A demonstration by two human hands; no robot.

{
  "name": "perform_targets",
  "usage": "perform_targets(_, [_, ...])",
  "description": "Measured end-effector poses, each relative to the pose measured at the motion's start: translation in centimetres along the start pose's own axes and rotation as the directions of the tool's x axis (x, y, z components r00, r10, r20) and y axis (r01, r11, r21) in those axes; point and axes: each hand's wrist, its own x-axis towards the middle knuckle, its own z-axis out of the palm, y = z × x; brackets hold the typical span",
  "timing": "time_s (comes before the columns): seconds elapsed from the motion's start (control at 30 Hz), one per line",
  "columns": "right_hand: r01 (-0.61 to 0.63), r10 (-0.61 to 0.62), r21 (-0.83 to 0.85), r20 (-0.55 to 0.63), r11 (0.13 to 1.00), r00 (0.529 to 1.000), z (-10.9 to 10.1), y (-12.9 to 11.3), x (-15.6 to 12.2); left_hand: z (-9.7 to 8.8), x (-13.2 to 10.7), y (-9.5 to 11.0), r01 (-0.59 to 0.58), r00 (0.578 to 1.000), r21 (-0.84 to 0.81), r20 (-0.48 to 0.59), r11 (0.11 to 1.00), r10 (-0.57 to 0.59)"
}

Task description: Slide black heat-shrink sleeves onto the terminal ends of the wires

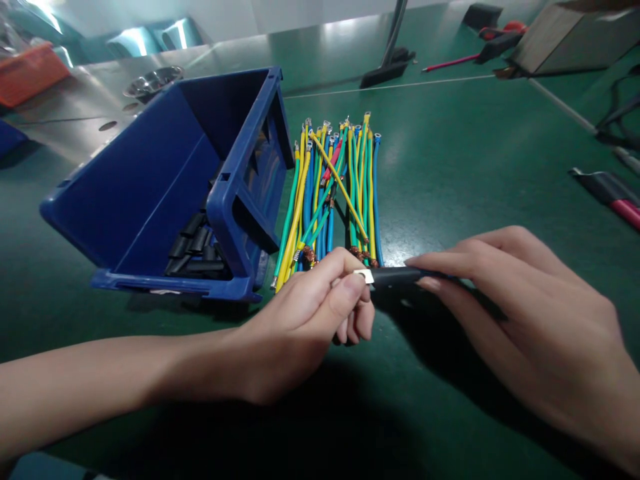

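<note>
My left hand pinches a bright metal cable lug between thumb and curled forefinger. A black heat-shrink sleeve runs from the lug to the right, and its far part is covered by fingers. My right hand grips the sleeve's other end between thumb and fingertips. Just beyond my left hand lies a bundle of yellow, green and blue cables with lugs on their far ends and some bare copper at the near ends. How far any cable reaches into the held sleeve cannot be made out.
A blue plastic bin with several black sleeves inside stands to the left. Further back are a metal bowl, a black stand and a cardboard box. A black and red tool lies at the right.
</note>
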Motion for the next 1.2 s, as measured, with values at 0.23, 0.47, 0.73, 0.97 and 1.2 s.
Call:
perform_targets(0.23, [-0.001, -0.002, 0.078, 0.029, 0.997, 1.000, 0.21, 0.18, -0.52, 0.13, 0.14, -0.11, -0.019, 0.999, -0.020, -0.029, 1.000, 0.019])
perform_targets(0.47, [0.011, -0.013, 0.080, 0.022, 0.997, 1.000, 0.09, 0.18, -0.79, 0.16, 0.32, 0.13, -0.007, 0.999, 0.002, -0.031, 1.000, 0.007])
perform_targets(0.73, [0.027, -0.028, 0.071, 0.014, 0.997, 1.000, 0.12, 0.01, -0.57, 0.02, 0.17, 0.19, 0.008, 1.000, 0.009, -0.029, 1.000, -0.008])
perform_targets(0.97, [0.019, -0.019, 0.050, -0.005, 0.999, 1.000, 0.21, 0.01, -0.53, 0.16, 0.23, 0.40, 0.020, 0.999, 0.006, -0.041, 1.000, -0.020])
perform_targets(1.2, [-0.016, 0.014, 0.066, 0.034, 0.998, 0.999, 0.03, -0.14, -0.54, 0.02, 0.16, 0.25, 0.011, 0.999, 0.009, -0.031, 1.000, -0.010])
